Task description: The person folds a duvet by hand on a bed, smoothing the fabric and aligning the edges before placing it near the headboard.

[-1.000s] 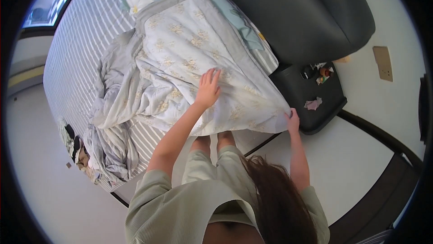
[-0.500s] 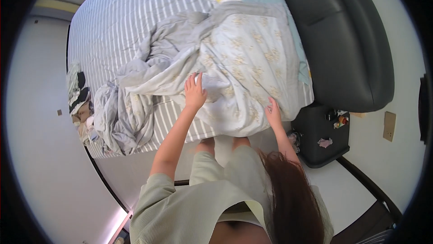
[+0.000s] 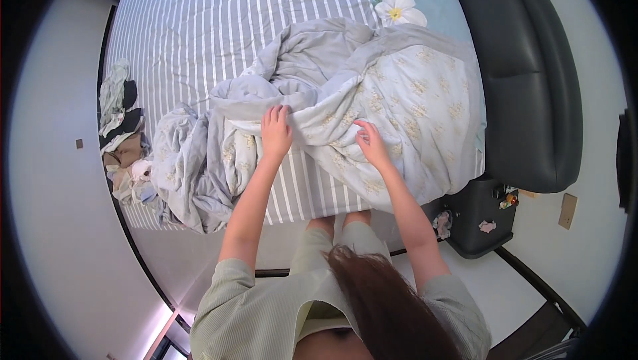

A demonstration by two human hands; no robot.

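A crumpled quilt (image 3: pixel 412 114), pale with yellow-brown flower sprigs on one side and plain grey on the other, lies across the near part of the bed. My left hand (image 3: pixel 276 132) rests at its near fold, palm down with the fingers stretched forward and apart. To the right, my right hand (image 3: pixel 372 144) is over the flowered side, its fingers loosely bent and apart, with nothing seen in them. Whether its fingertips touch the cloth I cannot tell. The quilt's bunched left end (image 3: pixel 189 167) trails to the near edge of the bed.
Under the quilt is a grey-and-white striped sheet (image 3: pixel 199 34). Clothes (image 3: pixel 123 140) are heaped at the bed's left edge. Blue-green pillows (image 3: pixel 432 4) lie at the far right, against a black padded headboard (image 3: pixel 525 87). A dark bedside table (image 3: pixel 475 227) with small items stands at the near right.
My right hand has moved left, from the quilt's near right side toward its middle, closer to my left hand. My left hand has shifted slightly left along the fold. The view has shifted too.
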